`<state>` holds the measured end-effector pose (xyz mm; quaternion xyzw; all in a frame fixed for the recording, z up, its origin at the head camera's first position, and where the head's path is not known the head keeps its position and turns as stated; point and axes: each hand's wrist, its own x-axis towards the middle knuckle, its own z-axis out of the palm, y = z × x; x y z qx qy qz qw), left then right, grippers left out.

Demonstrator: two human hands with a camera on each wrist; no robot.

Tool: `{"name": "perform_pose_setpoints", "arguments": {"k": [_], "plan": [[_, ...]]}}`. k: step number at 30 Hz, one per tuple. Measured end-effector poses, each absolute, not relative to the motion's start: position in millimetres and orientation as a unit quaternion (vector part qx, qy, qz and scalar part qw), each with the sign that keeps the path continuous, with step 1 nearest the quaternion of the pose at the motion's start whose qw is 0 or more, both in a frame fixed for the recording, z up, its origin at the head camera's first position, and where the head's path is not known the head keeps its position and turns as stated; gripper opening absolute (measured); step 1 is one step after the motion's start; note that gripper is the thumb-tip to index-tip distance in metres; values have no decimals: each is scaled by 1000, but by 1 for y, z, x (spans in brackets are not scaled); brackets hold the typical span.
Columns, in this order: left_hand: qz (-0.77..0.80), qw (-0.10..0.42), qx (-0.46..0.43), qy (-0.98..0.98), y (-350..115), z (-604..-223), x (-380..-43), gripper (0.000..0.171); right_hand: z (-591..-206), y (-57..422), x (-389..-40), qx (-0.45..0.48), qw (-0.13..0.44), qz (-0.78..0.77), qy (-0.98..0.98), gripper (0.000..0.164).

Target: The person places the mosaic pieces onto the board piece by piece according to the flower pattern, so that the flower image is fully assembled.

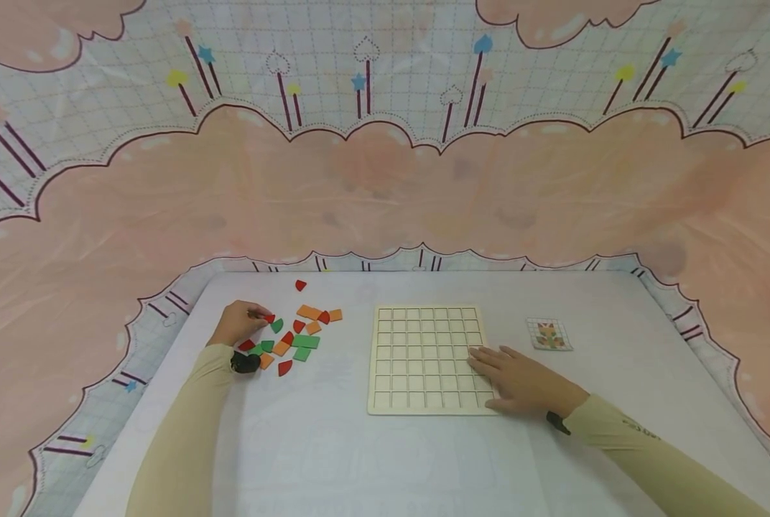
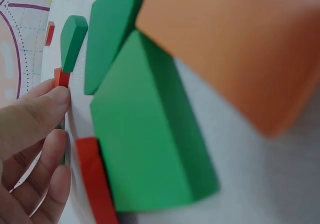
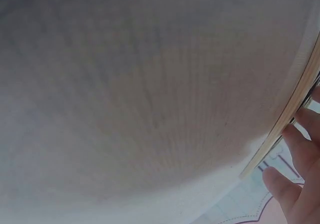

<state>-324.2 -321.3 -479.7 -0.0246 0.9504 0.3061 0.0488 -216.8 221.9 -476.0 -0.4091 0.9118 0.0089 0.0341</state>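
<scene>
At the left, my left hand [image 1: 235, 322] pinches a small red quarter-round tile [image 2: 61, 77] between thumb and fingers. Around it lie loose flat tiles: a green tile [image 1: 306, 341], an orange tile [image 1: 309, 311] and a red tile [image 1: 285, 368] among several others. In the left wrist view a large green tile [image 2: 145, 134] and a blurred orange tile [image 2: 240, 49] fill the foreground. My right hand [image 1: 532, 382] rests with fingers extended over the right edge of a pale wooden grid board [image 1: 424, 352], whose squares hold no tiles.
To the board's right lies a small card [image 1: 549, 334] printed with a coloured pattern on a grid. A single red tile [image 1: 301, 285] sits apart at the back left. White cloth covers the table [image 1: 333, 459], and a patterned pink curtain [image 1: 385, 194] hangs behind.
</scene>
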Motion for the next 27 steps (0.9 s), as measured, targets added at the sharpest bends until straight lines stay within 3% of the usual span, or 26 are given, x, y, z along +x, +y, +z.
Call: {"name": "perform_pose_setpoints", "arguments": {"k": [9,27], "plan": [[314,66,-25,947,-322,-480,-325,27,-474,221,-215,-412,26,5,911,72],[331,39,-46,942,-316,-485,-320,34,-475,219,-214,-406,37,1,913,71]]}}
